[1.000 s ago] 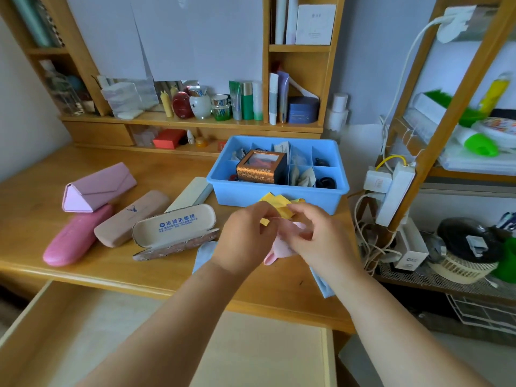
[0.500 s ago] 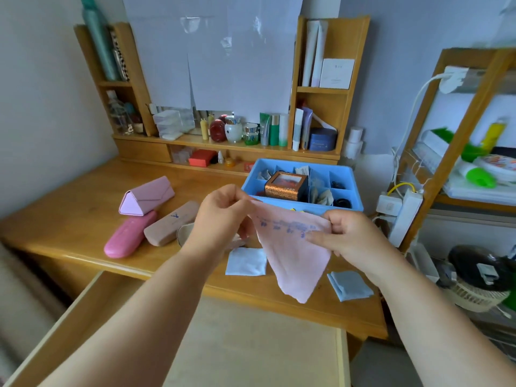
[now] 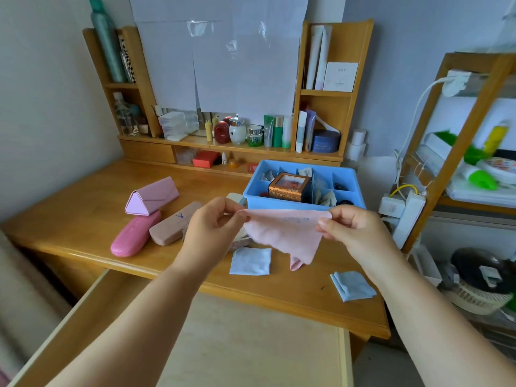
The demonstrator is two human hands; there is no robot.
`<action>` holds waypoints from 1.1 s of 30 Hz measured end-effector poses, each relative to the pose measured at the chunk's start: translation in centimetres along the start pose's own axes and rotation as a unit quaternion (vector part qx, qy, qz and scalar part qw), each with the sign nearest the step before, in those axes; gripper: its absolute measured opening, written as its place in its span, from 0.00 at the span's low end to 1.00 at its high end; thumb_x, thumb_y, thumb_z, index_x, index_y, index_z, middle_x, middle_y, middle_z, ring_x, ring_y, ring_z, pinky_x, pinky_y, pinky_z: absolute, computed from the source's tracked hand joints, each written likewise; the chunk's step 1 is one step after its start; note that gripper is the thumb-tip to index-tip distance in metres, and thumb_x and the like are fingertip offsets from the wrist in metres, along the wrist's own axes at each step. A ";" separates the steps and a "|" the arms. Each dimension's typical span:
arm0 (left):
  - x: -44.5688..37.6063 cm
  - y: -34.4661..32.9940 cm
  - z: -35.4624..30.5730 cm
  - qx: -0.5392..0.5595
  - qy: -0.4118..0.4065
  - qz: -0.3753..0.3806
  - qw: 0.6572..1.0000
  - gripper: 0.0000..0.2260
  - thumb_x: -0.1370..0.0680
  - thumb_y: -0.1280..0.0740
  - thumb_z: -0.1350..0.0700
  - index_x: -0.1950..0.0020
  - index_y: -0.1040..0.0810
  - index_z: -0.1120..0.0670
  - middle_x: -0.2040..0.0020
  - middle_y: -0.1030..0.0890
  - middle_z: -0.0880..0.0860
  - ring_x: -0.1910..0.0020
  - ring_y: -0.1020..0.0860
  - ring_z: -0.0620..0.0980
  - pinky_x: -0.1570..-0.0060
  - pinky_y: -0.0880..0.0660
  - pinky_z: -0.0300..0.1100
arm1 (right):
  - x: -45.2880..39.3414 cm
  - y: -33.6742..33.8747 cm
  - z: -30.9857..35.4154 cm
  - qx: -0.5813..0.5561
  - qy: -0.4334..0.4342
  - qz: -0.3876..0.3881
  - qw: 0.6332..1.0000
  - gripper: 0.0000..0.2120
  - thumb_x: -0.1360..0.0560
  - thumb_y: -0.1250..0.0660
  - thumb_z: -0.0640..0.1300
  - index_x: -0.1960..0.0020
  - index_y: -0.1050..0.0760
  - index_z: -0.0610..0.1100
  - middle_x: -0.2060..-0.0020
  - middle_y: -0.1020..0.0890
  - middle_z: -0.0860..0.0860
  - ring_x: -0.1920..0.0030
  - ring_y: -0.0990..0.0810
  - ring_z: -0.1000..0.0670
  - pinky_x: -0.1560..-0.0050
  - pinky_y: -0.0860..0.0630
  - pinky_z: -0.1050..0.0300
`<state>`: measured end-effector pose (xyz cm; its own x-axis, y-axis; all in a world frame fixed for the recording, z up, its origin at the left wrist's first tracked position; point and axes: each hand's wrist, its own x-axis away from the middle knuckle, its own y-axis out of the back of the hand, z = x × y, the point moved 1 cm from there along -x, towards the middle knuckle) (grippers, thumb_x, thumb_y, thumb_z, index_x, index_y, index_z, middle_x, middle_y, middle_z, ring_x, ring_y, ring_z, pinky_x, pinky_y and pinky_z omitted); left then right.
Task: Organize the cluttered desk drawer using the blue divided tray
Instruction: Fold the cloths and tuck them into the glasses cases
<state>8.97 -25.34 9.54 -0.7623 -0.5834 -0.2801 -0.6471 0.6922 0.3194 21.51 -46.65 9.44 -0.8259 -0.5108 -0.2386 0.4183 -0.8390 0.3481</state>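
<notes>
left hand and right hand each pinch a corner of the thin pink cloth, stretched above the wooden desk.

Your left hand covers most of a glasses case lying in front of the blue tray, so only a patterned sliver shows. The pink cloth you hold hides the tray's front wall, and its blue print is too blurred to read. Behind the tray's brown box, the compartments hold small items too small to tell. The open drawer is cut off by the bottom edge.
</notes>
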 end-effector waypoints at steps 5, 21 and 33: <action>2.9 -0.3 3.9 -0.050 0.027 0.102 0.993 0.05 0.25 0.31 0.60 0.60 0.20 0.53 0.62 0.16 0.51 0.61 0.19 0.47 0.58 0.24 0.43 | 2.5 -0.6 -2.6 0.070 -0.050 0.078 0.993 0.02 0.27 0.30 0.48 0.59 0.19 0.54 0.62 0.16 0.51 0.57 0.18 0.47 0.54 0.22 0.50; -2.2 -6.2 9.2 -0.295 -0.003 0.076 0.953 0.06 0.25 0.36 0.59 0.57 0.19 0.55 0.62 0.18 0.49 0.62 0.23 0.48 0.64 0.26 0.39 | -2.5 -4.9 -9.6 0.349 -0.066 0.007 0.935 0.12 0.24 0.35 0.46 0.65 0.25 0.44 0.70 0.24 0.49 0.68 0.30 0.50 0.70 0.38 0.56; 2.3 -4.4 10.6 -0.269 -0.197 0.127 0.934 0.04 0.30 0.29 0.54 0.56 0.20 0.51 0.57 0.21 0.45 0.59 0.22 0.47 0.59 0.26 0.40 | 2.7 -6.1 -10.1 0.361 0.135 0.036 0.922 0.07 0.35 0.23 0.45 0.60 0.20 0.46 0.63 0.21 0.54 0.62 0.22 0.51 0.66 0.30 0.62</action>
<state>10.15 -25.15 -2.12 -0.8988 -0.1547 -0.4103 -0.4361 0.4115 0.8003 20.55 -44.80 -2.51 -0.6418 -0.6693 -0.3744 0.0267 -0.5073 0.8613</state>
